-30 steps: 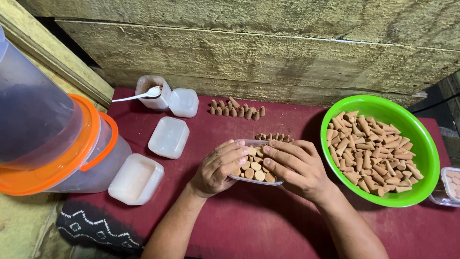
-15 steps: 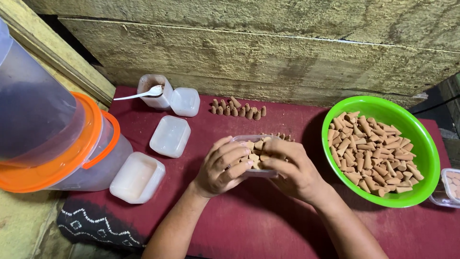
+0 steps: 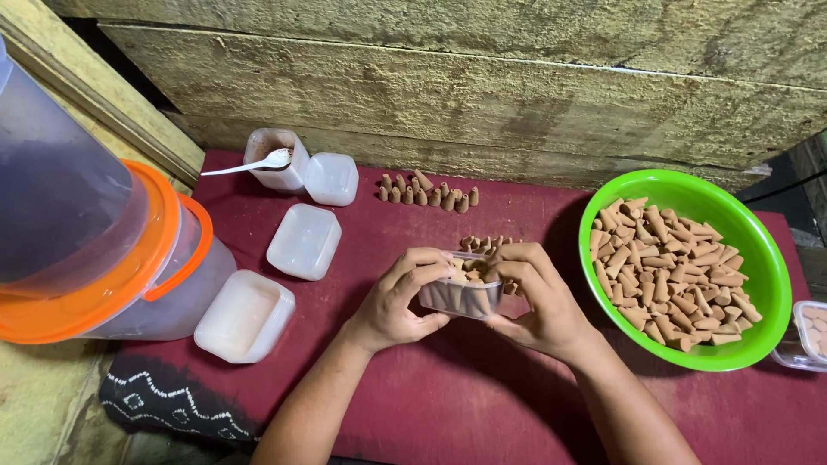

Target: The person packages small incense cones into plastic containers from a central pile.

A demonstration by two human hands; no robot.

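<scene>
A small clear plastic box [image 3: 463, 295] filled with brown cone-shaped pieces is gripped between both hands above the red cloth [image 3: 482, 405]. My left hand [image 3: 398, 301] clasps its left side, fingers curled over the near rim. My right hand [image 3: 534, 297] clasps the right side, fingertips pressing on the cones at the top. A short row of loose cones [image 3: 487, 244] lies just behind the box. A green bowl [image 3: 758, 284] heaped with the same brown cones sits to the right.
Another row of cones [image 3: 428, 194] stands farther back. A spoon [image 3: 250, 164] rests in an open box [image 3: 274, 155] at back left, with white lids [image 3: 303, 241] nearby. A big clear bucket with orange rim [image 3: 95, 258] fills the left. A rough concrete wall [image 3: 482, 77] rises behind.
Both hands have lifted and tilted the box so its side faces me, and the fingers now close over its top. Earlier the box lay flat with the cones showing from above.
</scene>
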